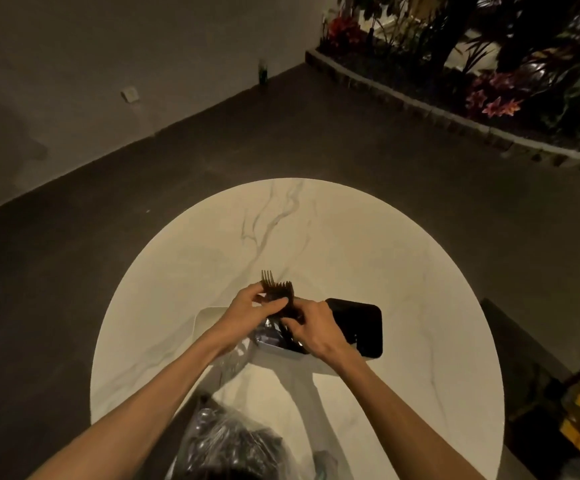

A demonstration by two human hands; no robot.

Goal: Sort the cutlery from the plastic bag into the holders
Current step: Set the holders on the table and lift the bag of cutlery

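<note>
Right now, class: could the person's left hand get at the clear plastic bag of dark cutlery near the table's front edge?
Probably yes, but not at once. The left hand is gripping a bunch of dark forks together with the right hand. Nothing stands between it and the clear plastic bag, which lies under the left forearm.

I have one head-worn wide-angle view, looking forward and steeply down over the round white marble-patterned table [316, 237]. It sits close above both forearms, the dark floor [143, 202] curving around the edges.
</note>
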